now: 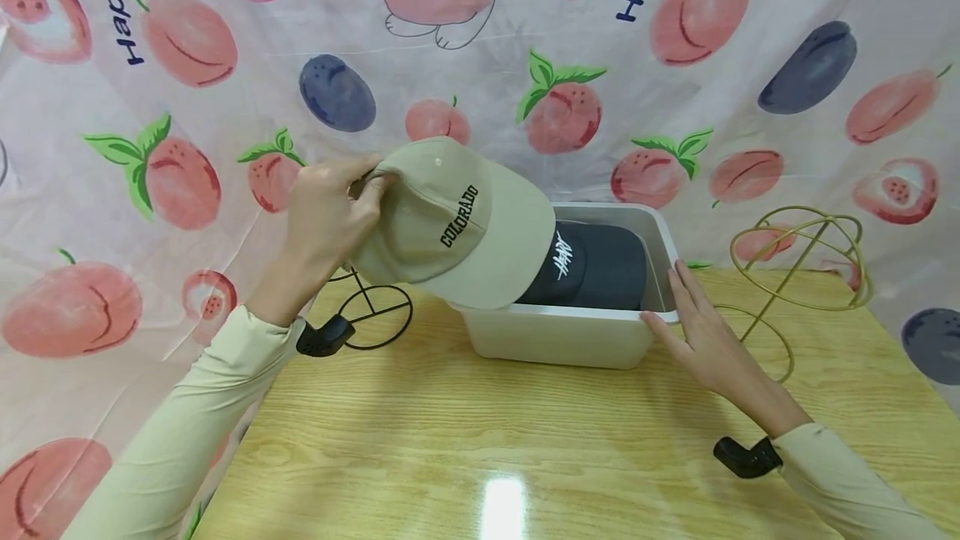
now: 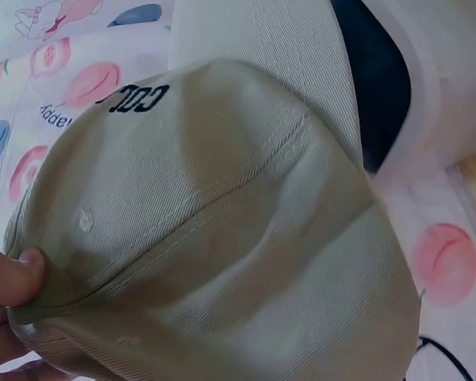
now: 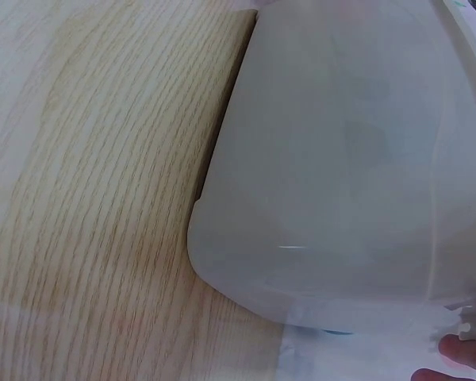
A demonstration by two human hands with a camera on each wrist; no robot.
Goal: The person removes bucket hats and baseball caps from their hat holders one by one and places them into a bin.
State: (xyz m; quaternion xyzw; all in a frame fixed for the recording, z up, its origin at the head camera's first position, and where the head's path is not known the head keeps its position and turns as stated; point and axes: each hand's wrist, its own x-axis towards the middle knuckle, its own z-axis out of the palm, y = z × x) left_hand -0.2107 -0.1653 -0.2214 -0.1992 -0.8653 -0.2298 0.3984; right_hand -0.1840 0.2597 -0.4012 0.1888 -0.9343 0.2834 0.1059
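My left hand [image 1: 327, 211] pinches the crown of a beige baseball cap [image 1: 427, 207] lettered COLORADO. The cap's brim hangs over the left end of a white plastic bin [image 1: 558, 338] and hides that end. Inside the bin lies a dark navy cap [image 1: 611, 265] with white script. In the left wrist view, the thumb presses into the beige cloth [image 2: 222, 214] near the top of the crown. My right hand [image 1: 701, 336] rests on the bin's right rim with its fingers extended. The right wrist view shows the bin's outer wall [image 3: 341, 159] and a few fingertips [image 3: 464, 353].
A black wire stand [image 1: 386, 315] is partly hidden behind the beige cap at the left. To the right of the bin stands a gold wire stand [image 1: 795, 273]. Both are on a wood-grain table [image 1: 420, 432], backed by a fruit-print cloth [image 1: 465, 82].
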